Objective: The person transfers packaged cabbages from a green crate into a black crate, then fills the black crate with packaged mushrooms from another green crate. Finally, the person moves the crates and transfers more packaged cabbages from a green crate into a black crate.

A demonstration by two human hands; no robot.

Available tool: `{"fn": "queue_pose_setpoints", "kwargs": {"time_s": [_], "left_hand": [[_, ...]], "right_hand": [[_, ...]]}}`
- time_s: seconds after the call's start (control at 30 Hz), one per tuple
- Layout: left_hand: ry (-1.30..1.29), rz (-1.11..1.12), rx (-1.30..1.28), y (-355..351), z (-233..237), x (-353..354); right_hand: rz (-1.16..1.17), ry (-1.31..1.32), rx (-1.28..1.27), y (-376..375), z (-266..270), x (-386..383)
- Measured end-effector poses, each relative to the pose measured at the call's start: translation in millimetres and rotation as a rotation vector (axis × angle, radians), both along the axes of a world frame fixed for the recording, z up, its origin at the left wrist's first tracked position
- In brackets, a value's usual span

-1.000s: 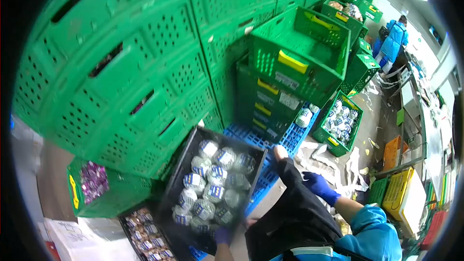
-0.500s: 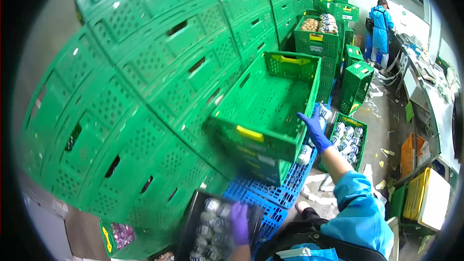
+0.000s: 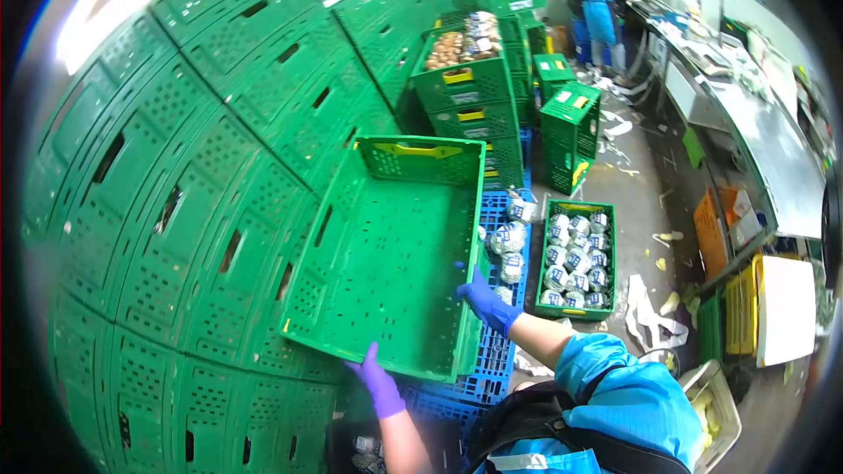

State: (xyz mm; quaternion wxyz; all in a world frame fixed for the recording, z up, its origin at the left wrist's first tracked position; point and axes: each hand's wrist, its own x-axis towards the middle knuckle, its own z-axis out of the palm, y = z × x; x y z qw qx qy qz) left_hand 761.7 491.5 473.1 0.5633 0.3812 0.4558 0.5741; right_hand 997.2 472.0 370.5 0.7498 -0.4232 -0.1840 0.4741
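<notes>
While left hand [image 3: 379,379] and right hand [image 3: 488,304] clamp fingers on its rim, the green crate [image 3: 386,254] tilts.

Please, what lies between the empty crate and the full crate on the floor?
Loose wrapped packs on the blue pallet, beside the empty crate; head view.
</notes>
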Motion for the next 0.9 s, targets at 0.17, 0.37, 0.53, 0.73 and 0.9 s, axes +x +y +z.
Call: {"fn": "queue_pose_setpoints", "kwargs": {"time_s": [0.17,0.37,0.53,0.73,0.9], "left_hand": [[0.072,0.009,0.159,-61.7,3.5,30.4],[0.075,-0.173,0.297,-118.4,41.6,79.4],[0.537,-0.276,0.461,-134.9,20.3,146.0],[0.853,-0.443,0.456,-129.1,-4.4,296.7],[0.832,-0.473,0.317,-127.8,-32.6,388.5]], "right_hand": [[0.137,0.017,-0.086,-73.8,-3.6,32.8],[0.121,0.395,-0.016,-172.2,-38.5,38.7],[0.072,0.604,-0.106,-241.6,-45.7,73.8],[0.013,0.666,-0.308,-286.0,-94.0,187.8],[-0.022,0.756,-0.323,-314.0,-112.3,259.8]]}}
